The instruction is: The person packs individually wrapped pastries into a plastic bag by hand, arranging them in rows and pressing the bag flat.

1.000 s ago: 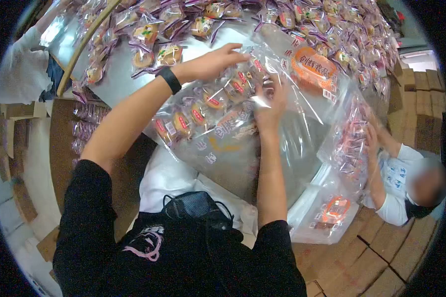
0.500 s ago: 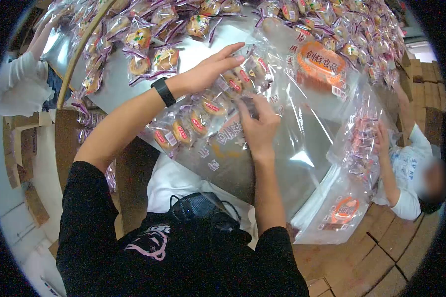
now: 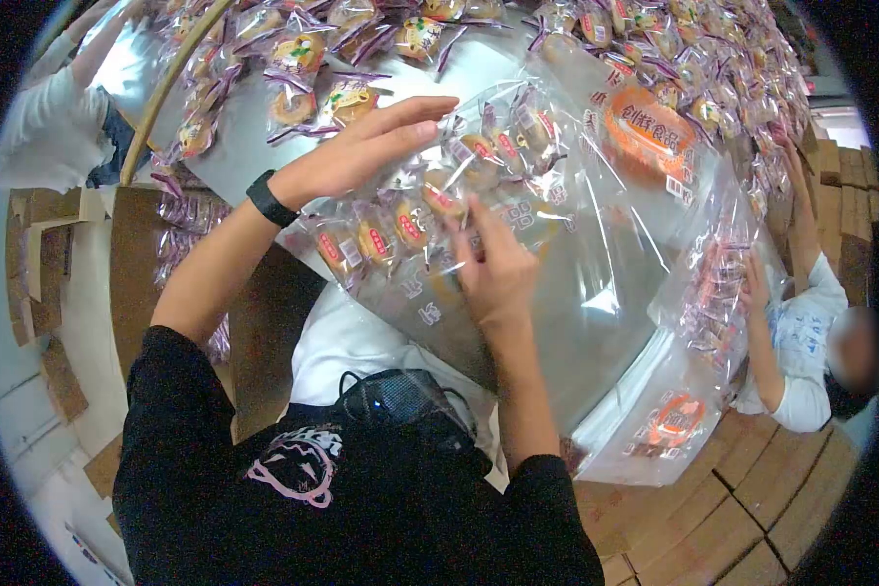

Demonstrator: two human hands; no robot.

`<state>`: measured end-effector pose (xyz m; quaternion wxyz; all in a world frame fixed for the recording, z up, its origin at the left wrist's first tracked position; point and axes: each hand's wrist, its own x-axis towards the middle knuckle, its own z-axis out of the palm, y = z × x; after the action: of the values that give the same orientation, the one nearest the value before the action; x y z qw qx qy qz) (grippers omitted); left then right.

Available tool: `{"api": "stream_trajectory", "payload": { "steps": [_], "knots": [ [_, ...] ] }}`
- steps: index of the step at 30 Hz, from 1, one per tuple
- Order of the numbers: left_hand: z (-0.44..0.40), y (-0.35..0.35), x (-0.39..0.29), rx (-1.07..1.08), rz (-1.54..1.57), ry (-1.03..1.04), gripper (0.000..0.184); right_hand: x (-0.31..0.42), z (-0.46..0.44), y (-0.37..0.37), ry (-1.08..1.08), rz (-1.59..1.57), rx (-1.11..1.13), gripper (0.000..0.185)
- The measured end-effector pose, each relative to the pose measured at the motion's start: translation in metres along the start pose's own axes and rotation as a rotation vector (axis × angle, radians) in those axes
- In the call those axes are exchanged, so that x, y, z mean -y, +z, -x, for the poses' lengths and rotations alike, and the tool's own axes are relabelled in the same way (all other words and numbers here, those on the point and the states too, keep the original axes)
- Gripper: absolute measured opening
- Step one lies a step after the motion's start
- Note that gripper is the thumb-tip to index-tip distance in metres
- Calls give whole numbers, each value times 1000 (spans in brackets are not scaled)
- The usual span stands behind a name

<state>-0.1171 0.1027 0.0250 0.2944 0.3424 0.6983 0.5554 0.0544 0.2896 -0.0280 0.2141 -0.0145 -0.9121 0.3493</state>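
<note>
A clear printed plastic bag [image 3: 596,264] lies across the table before me, with a row of wrapped cakes [image 3: 413,227] inside. My left hand [image 3: 361,148], with a black wristband, rests along the far side of the row, fingers stretched out. On the near side, my right hand [image 3: 495,266] touches the bag at the middle of the row, its fingers slightly bent and spread. Several cakes at the row's right end [image 3: 518,137] stand close together. Orange lettering [image 3: 649,127] marks the bag's upper right part.
Many loose wrapped cakes [image 3: 645,39] are heaped at the table's far side. A curved rim [image 3: 171,88] runs at the left. On the right, a co-worker [image 3: 801,322] handles another filled bag [image 3: 718,283]. Another person's sleeve [image 3: 59,127] shows at upper left. Cardboard boxes [image 3: 732,498] lie lower right.
My left hand has moved left and down along the row. My right hand has shifted from the row's right end toward its middle. The co-worker's one arm has reached up toward the heap.
</note>
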Motion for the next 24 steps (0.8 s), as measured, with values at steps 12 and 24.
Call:
{"api": "stream_trajectory", "payload": {
  "steps": [12, 24],
  "knots": [
    [20, -1, 29, 28, 326, -47, 76, 0, 12, -2, 63, -285, 147, 67],
    [19, -5, 20, 84, 33, -65, 71, 3, 15, 20, 157, -236, 102, 79]
  ]
}}
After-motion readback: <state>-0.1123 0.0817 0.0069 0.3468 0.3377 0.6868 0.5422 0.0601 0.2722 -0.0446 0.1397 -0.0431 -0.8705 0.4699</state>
